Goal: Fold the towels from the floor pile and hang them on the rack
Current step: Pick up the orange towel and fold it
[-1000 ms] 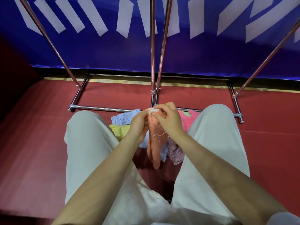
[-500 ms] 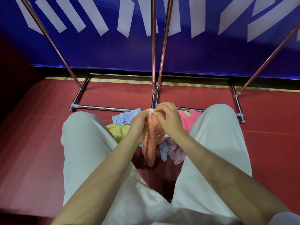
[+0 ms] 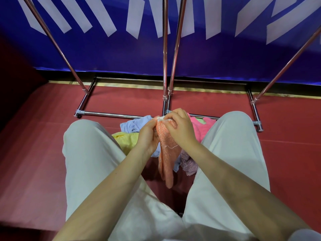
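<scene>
- Floor (image 3: 286, 153): red surface running from the knees out to a pale strip at the foot of the wall; bare stretches lie to the left and right of the legs.
- Banner (image 3: 121, 54): blue with slanted white bars, filling the far wall and closing off the space behind the rack.
- Legs (image 3: 90, 162): in pale trousers, spread apart, framing a narrow gap in which the towels lie.
- Rack (image 3: 165, 66): chrome base bars on the floor and slanted poles rising out of view at the top; two centre poles stand close together just beyond the hands, and the near base bar runs directly behind the pile.
- Pile (image 3: 128, 138): on the floor between the knees, with a yellow, a light blue, a pink and a mauve speckled towel, partly hidden by the hands.
- Orange towel (image 3: 167, 159): speckled weave, held above the pile and hanging down in a narrow bunched strip to a tapered end; a loose white thread shows at mid-length.
- Left hand (image 3: 147, 136): fingers curled, pinching the towel's top edge.
- Right hand (image 3: 180, 127): fingers curled over the same edge, touching the left; a white bit shows between the fingertips.
</scene>
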The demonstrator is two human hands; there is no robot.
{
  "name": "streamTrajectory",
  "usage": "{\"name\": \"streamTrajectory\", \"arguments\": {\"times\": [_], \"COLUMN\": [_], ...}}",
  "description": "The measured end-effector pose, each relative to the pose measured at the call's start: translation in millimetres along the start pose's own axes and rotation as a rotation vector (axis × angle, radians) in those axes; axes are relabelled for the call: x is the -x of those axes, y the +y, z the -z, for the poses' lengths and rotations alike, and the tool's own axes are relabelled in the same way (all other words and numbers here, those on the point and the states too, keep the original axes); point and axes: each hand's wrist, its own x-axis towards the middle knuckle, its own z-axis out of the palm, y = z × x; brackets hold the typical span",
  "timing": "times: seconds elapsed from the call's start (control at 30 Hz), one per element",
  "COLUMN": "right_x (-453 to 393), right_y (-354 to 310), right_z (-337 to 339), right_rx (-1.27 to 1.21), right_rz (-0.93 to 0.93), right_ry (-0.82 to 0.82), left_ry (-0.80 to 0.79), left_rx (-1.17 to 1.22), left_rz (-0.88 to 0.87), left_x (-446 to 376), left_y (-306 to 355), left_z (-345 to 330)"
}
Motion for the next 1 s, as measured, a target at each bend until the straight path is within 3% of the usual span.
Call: {"name": "streamTrajectory", "arguments": {"times": [0.17,0.53,0.8,1.0], "right_x": [2,3,3,0], "right_y": [-5,-9,-14,-14], "right_z": [1,1,10,12], "right_rx": [-0.024,-0.229,-0.38,-0.411], "right_rz": [0.032,-0.229,-0.348,-0.309], "right_ry": [0.029,0.0,0.027,-0.066], "left_ry": [0.09,0.088,0.025,0.149], "left_rx": [-0.04,-0.529,-0.603,-0.597], "left_rz": [-0.067,-0.353,-0.403,-0.403], "left_x": [1,3,6,-1], "left_y": [1,-5,-8,-8], "left_z": [2,-2,-3,1]}}
